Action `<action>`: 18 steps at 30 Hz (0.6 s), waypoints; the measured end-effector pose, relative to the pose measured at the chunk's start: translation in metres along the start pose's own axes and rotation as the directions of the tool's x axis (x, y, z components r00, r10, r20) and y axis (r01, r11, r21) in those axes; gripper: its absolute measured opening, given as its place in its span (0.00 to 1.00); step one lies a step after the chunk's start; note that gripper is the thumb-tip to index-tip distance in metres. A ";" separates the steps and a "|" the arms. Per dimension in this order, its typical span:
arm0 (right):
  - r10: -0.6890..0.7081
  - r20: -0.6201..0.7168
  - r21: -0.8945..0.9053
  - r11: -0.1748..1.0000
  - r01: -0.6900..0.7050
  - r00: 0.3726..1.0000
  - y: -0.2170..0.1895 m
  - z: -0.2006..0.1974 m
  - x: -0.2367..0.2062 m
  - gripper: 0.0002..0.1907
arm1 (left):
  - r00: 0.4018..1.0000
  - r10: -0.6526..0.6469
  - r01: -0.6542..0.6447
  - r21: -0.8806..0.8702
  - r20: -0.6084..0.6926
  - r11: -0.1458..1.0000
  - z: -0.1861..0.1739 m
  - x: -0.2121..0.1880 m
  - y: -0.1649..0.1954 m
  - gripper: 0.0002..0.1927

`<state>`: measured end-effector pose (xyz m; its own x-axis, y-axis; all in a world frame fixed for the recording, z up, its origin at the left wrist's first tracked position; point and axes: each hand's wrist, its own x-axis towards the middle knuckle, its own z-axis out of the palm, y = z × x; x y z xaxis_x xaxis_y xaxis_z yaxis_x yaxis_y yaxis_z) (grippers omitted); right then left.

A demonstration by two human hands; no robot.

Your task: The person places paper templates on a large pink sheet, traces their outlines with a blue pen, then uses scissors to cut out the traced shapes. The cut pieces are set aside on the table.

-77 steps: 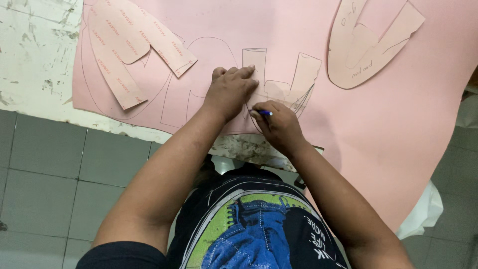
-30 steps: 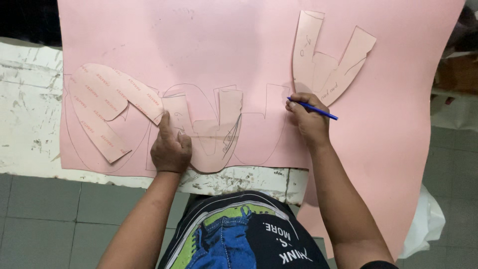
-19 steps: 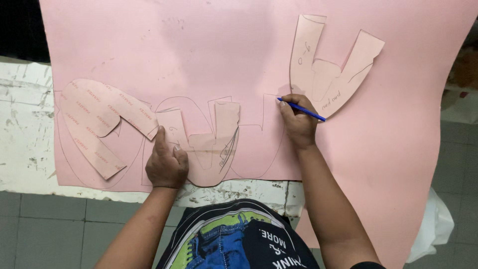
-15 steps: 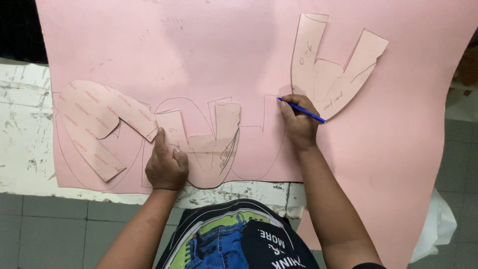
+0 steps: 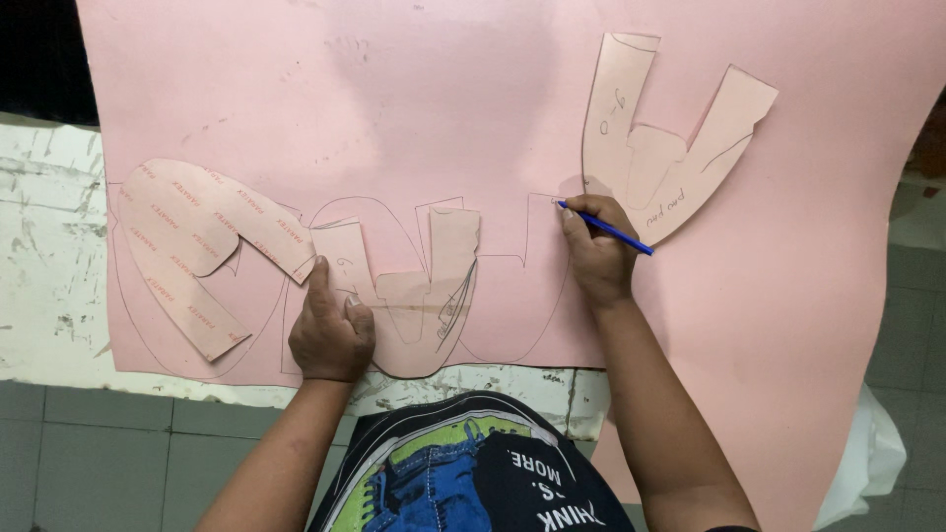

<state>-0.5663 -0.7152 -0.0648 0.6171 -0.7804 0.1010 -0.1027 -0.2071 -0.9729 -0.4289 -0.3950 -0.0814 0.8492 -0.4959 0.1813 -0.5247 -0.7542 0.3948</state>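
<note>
Worn white bench (image 5: pixel 49 246) over grey tiled floor (image 5: pixel 89 453); pink sheet (image 5: pixel 394 108). Left hand (image 5: pixel 330 330) presses template (image 5: pixel 414 296) flat; right hand (image 5: pixel 596 246) grip pinches blue pen (image 5: pixel 606 229).

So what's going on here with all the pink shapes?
A person is tracing paper templates onto a big pink sheet spread over a worn white table. The left hand presses on the middle template. The right hand holds a blue pen, tip on the sheet beside the right template. Another template lies at the left, and pen outlines already show.
</note>
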 end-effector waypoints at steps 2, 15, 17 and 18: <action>-0.005 0.005 0.012 1.000 0.005 1.000 0.002 0.000 0.000 0.04 | 1.000 -0.003 0.003 -0.008 -0.001 1.000 0.001 0.000 0.000 0.37; -0.014 0.016 -0.066 0.998 0.015 1.000 -0.003 0.000 -0.001 0.03 | 1.000 -0.027 0.027 -0.010 0.003 1.000 0.002 -0.003 -0.003 0.36; 0.055 -0.005 0.006 0.998 -0.055 0.998 -0.006 0.003 -0.003 0.03 | 1.000 0.003 -0.003 -0.019 -0.009 1.000 0.001 -0.003 -0.004 0.35; 0.089 -0.014 0.041 0.995 -0.088 0.996 -0.006 0.003 -0.003 0.04 | 1.000 0.019 -0.020 -0.024 -0.017 1.000 0.000 -0.004 -0.004 0.35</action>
<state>-0.5651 -0.7092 -0.0597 0.5944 -0.8040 0.0174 -0.1241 -0.1130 -0.9858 -0.4303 -0.3902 -0.0831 0.8398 -0.5030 0.2043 -0.5398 -0.7335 0.4130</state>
